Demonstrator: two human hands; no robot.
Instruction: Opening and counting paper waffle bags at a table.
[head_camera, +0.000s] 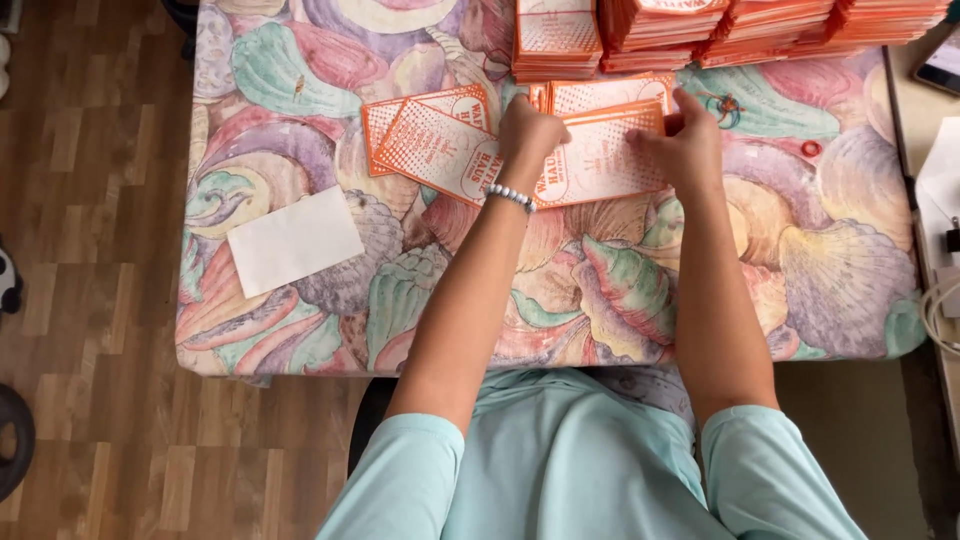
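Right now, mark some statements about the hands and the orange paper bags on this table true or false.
1. Both hands rest on the same orange printed bag. True: the left hand is at its left end, the right hand at its right.
2. The left wrist is bare. False: it wears a beaded bracelet.
3. Stacks of orange bags line the far edge of the table. True.
4. The blank white sheet lies under the right hand. False: it lies apart, left of both arms.
5. The tablecloth is plain white. False: it has a colourful shell pattern.
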